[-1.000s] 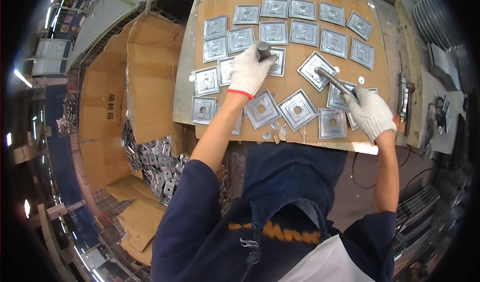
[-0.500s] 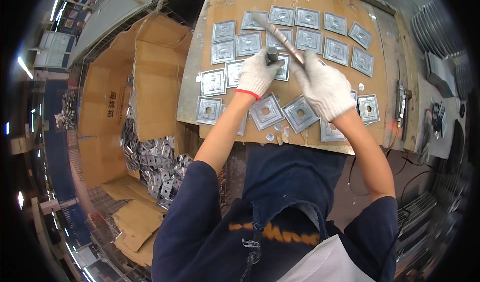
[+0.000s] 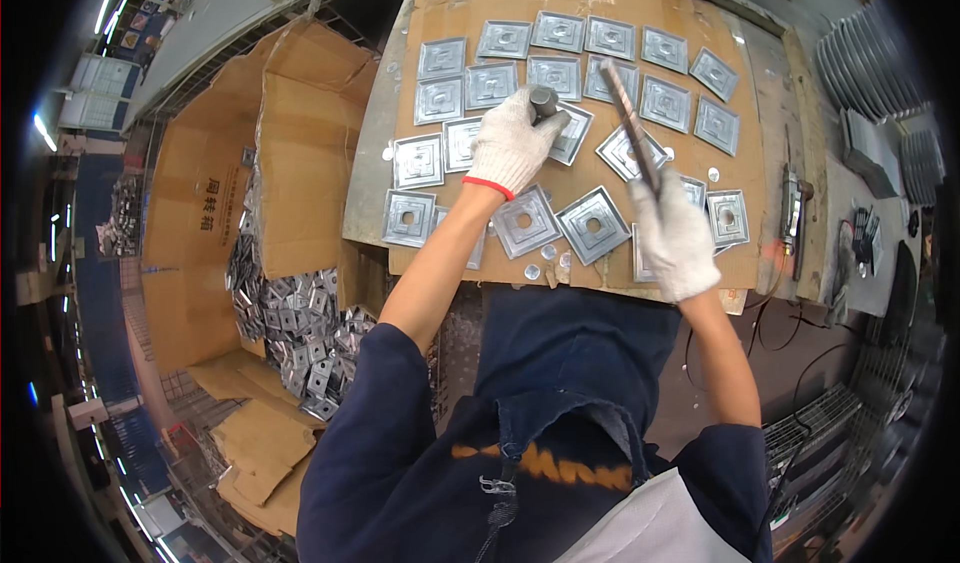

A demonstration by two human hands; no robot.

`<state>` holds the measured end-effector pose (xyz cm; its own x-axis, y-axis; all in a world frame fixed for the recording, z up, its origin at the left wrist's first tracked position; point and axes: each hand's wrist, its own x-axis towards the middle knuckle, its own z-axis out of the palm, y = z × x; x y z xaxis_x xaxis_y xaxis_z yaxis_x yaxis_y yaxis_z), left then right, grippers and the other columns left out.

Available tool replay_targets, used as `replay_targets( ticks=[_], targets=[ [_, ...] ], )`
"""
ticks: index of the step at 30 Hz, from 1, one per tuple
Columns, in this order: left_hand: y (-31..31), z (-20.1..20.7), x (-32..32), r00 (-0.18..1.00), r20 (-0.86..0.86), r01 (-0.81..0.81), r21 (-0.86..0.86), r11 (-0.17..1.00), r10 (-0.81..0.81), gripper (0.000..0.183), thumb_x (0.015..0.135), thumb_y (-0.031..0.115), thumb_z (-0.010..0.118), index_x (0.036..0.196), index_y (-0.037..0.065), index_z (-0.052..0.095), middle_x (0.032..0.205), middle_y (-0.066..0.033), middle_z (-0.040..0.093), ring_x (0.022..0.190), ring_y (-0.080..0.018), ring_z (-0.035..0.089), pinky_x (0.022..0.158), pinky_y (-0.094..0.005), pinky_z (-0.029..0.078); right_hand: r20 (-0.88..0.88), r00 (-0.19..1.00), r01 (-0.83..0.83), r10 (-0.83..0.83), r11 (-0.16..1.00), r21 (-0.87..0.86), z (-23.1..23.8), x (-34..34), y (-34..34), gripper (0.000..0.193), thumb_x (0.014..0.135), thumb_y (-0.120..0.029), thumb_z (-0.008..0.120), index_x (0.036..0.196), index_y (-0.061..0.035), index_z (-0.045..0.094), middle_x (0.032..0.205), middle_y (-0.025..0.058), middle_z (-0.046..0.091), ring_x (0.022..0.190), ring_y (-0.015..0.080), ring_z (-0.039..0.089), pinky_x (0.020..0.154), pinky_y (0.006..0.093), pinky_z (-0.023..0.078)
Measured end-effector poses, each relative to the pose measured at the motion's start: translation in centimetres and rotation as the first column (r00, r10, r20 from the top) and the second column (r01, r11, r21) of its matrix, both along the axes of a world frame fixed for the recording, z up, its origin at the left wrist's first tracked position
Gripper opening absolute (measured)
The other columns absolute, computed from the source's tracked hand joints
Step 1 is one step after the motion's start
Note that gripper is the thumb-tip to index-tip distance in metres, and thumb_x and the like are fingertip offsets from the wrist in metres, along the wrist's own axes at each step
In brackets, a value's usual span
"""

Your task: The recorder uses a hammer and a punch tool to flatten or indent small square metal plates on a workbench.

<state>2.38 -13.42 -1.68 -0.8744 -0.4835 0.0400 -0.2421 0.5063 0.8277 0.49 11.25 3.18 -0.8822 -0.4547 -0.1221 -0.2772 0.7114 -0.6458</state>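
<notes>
My left hand, in a white glove with a red cuff, grips a short dark metal punch held upright on a square metal plate. In a white glove too, my right hand holds a long metal rod raised and tilted above the plates, its far end pointing away from me. Several square grey metal plates with centre holes lie in rows on a brown cardboard sheet covering the bench. A few small round metal slugs lie near the bench's front edge.
A big open cardboard box at my left holds a heap of the same square plates. A hand tool with a cable lies along the bench's right side. Stacks of grey metal parts stand at the far right.
My right hand swung the rod in from the right toward the punch, then drew it back and down to the right. The left hand stayed on the punch.
</notes>
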Motion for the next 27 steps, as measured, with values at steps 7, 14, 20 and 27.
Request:
replay_targets(
  ticks=[7,14,20,27],
  targets=[
    [0.0,2.5,0.3,0.998,-0.045,0.049,0.14,0.989,-0.043,0.036,0.097,0.022,0.082,0.123,0.0,0.074,0.098,-0.0085,0.079,0.088,-0.0145,0.073,0.082,-0.0316,0.058,0.001,1.0,0.001,-0.001,0.994,0.108,-4.9,1.1,2.1,0.048,0.111,-0.05,0.055,0.126,-0.0046,0.063,0.084,0.0296,0.074,0.085,0.0519,0.074,0.077,0.0581,0.057],
    [-2.7,2.5,1.3,0.998,-0.012,-0.058,0.123,0.991,0.06,0.037,0.097,0.021,0.079,0.122,-0.006,0.07,0.094,-0.0096,0.083,0.09,-0.0128,0.072,0.085,-0.0266,0.057,0.026,1.0,-0.001,0.002,0.998,-0.056,-0.6,-1.4,1.1,0.047,0.11,-0.049,0.057,0.116,-0.0024,0.065,0.089,0.0298,0.073,0.089,0.052,0.072,0.077,0.057,0.054],
    [-7.6,0.5,6.1,0.922,0.098,-0.372,-0.051,0.927,0.375,0.036,0.095,0.022,0.077,0.12,-0.002,0.07,0.089,-0.0116,0.081,0.088,-0.0202,0.078,0.086,-0.0327,0.059,0.106,0.994,-0.041,0.041,0.999,-0.001,-3.5,-0.4,2.8,0.051,0.109,-0.05,0.058,0.109,-0.0002,0.066,0.088,0.0297,0.072,0.09,0.0515,0.071,0.078,0.0553,0.053],
    [-5.9,0.0,6.1,0.948,0.045,-0.316,0.209,0.925,0.314,0.031,0.096,0.021,0.078,0.115,-0.002,0.071,0.086,-0.0089,0.081,0.077,-0.0135,0.073,0.075,-0.0289,0.057,0.279,0.957,-0.085,0.077,0.996,0.017,-3.7,0.9,1.5,0.052,0.108,-0.05,0.06,0.109,0.002,0.066,0.086,0.029,0.07,0.089,0.0497,0.071,0.079,0.0529,0.053]
  ],
)
